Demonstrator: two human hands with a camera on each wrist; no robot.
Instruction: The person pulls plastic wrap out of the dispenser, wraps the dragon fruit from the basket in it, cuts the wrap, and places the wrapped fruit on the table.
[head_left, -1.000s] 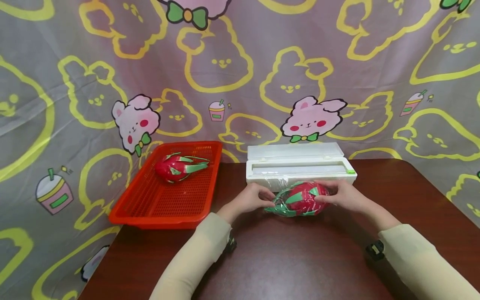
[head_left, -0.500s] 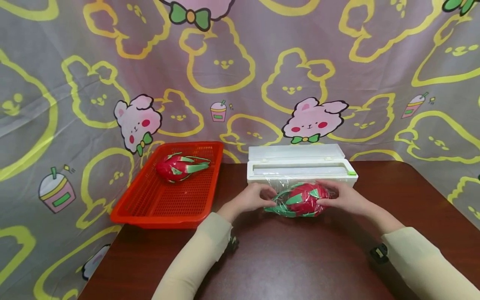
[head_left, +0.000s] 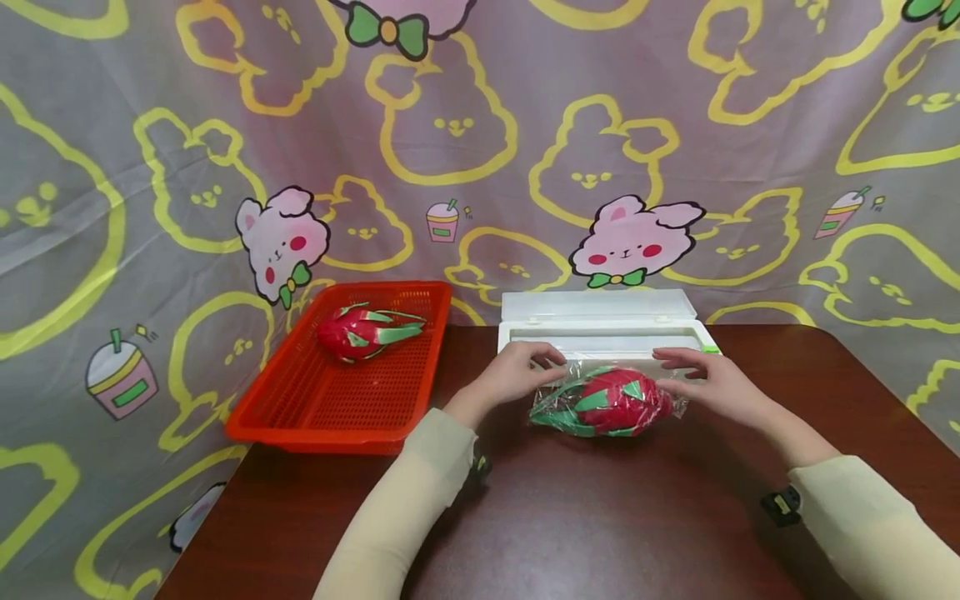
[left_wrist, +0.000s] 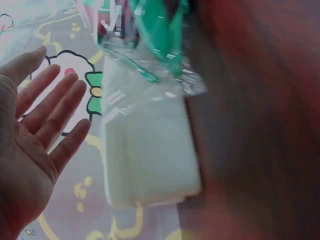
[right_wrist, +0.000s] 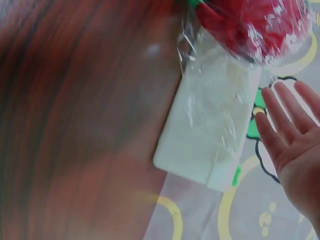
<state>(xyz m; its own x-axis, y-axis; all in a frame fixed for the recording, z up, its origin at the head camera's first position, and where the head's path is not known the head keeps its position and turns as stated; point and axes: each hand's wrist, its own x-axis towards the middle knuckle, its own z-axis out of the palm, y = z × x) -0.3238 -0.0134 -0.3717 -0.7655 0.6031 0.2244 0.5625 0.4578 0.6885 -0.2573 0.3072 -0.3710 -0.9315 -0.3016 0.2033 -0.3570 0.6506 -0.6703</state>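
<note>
A red dragon fruit (head_left: 618, 402) with green leaf tips lies on the table in front of the white box, loosely covered in clear plastic wrap (left_wrist: 170, 87). My left hand (head_left: 521, 371) is at the upper left of the fruit, and the left wrist view shows its fingers (left_wrist: 60, 105) spread and apart from the wrap. On the other side, my right hand (head_left: 708, 383) hovers by the fruit's round end; its fingers (right_wrist: 282, 115) are extended and hold nothing in the right wrist view. Loose wrap edges stick out at both ends of the fruit.
Behind the fruit stands a white cling film box (head_left: 600, 312) with its lid up and a green piece at its right end. An orange-red basket (head_left: 300, 433) at the left holds another dragon fruit (head_left: 360, 332). A cartoon-print curtain (head_left: 480, 125) hangs behind the brown table (head_left: 570, 517).
Both hands have let go of the wrapped dragon fruit and moved up and outward from it. The fruit stays at nearly the same spot, and the view has shifted slightly.
</note>
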